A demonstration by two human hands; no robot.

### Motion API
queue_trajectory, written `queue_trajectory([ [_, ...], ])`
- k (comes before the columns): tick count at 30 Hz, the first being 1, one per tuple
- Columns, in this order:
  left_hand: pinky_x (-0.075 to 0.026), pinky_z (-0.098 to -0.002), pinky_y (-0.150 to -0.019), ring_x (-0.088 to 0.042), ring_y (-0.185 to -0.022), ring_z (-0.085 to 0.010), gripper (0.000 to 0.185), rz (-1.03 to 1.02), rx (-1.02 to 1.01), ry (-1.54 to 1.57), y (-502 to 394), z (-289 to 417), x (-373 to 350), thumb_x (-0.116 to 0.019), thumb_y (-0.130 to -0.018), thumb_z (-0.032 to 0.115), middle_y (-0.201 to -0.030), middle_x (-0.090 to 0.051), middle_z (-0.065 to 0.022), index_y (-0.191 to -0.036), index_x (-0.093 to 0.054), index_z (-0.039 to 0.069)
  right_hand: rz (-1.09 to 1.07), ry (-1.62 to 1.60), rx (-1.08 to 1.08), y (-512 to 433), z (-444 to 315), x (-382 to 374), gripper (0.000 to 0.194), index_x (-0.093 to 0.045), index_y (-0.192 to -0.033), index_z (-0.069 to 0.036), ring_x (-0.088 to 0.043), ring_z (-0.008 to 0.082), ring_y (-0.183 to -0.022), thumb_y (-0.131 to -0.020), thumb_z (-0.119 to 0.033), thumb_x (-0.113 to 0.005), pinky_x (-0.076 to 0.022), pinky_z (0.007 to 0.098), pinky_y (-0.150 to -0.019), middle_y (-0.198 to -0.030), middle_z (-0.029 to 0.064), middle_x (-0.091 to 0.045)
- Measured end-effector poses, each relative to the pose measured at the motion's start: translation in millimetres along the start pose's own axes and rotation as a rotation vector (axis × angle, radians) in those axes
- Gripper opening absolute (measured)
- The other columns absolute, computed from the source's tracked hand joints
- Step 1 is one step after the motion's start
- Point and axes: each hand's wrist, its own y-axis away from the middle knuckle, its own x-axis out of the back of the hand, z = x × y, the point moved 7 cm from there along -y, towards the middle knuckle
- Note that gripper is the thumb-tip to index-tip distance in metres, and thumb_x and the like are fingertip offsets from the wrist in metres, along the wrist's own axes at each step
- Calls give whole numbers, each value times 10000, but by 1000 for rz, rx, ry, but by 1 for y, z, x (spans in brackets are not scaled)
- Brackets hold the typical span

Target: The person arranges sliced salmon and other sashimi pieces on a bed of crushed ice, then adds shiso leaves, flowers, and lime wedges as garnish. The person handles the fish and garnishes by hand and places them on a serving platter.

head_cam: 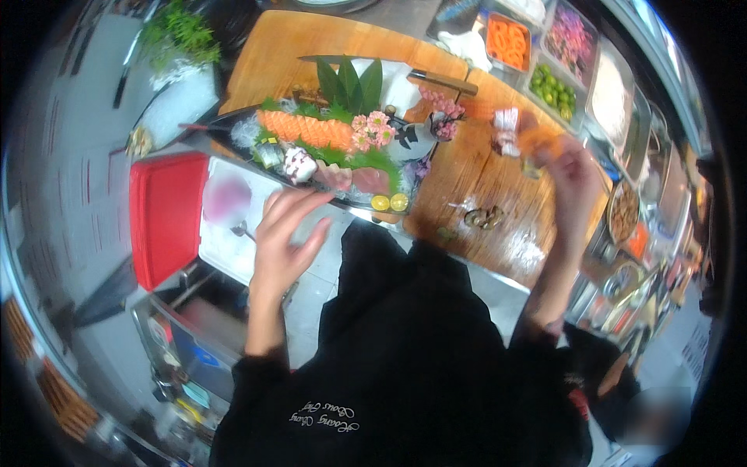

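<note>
My left hand [289, 236] is empty, fingers apart, at the near edge of a dark boat-shaped platter [356, 205]. The platter bears scored salmon slices [306, 129], pale fish slices [370, 180], white-and-purple octopus pieces [299, 164], pink flowers [373, 129], green leaves [350, 84] and citrus halves [389, 202]. Over the right of the wooden board [461, 181], my right hand [569, 166] is blurred. Its fingertips are at a blurred orange piece [538, 143]; whether they grip it is unclear. Beside that piece lie octopus slices [505, 131].
A wooden-handled knife [443, 80] lies behind the platter. Trays of carrot slices [508, 42], green citrus [551, 90] and flowers [569, 38] line the back right. An opened red-lidded cooler [169, 219] stands left, near an ice-filled container [178, 111]. Another person [613, 373] is at lower right.
</note>
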Motion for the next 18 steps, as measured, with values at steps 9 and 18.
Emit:
queue_trajectory([
  [9, -362, -415, -996, -543, -1182, -264, 314, -342, -519, -253, -89, -2, -85, -817, -823, 150, -1178, -561, -66, -1105, -689, 94, 128, 41, -73, 122, 58, -148, 243, -718, -1086, 23, -709, 102, -872, -896, -57, -847, -575, 263, -804, -951, 51, -761],
  [18, -341, -414, -967, -566, -1077, -225, 101, -382, -577, -196, -89, -11, -83, -770, -866, 127, -1075, -571, -23, -957, -731, 113, 192, 361, 46, 115, 39, -162, 251, -752, -1102, -27, -736, 161, -825, -891, -120, -849, -578, 294, -754, -927, 94, -773],
])
